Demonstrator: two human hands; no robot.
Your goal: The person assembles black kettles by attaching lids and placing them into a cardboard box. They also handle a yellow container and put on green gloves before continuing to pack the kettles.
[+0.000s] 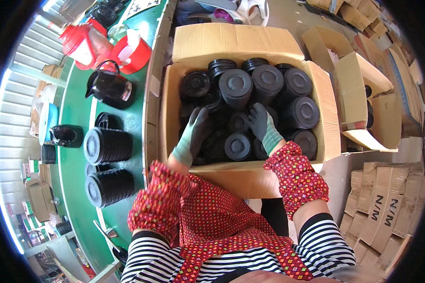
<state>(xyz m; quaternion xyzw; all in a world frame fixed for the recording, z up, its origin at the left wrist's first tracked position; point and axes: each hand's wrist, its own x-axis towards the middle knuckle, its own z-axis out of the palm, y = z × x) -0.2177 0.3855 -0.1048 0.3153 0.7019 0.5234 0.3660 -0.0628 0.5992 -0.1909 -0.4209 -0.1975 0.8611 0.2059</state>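
Note:
A large open cardboard box (250, 42) stands in front of me, packed with stacks of round black lids (235, 86). Both my hands reach into it, in grey-green gloves. My left hand (198, 129) is over the dark lids on the box's left side, its fingers stretched out. Right of the middle, my right hand (262, 122) has its fingers extended and slightly apart beside a short stack (238, 121), which lies between the two hands. Neither hand visibly grips a stack. The palms and some fingertips are hidden.
On the green bench (75, 179) at left stand a black jug (111, 88), black lid stacks (108, 145) and red-and-white jugs (82, 45). Another open carton (363, 94) is at right, above a pile of flat brown cartons (382, 203).

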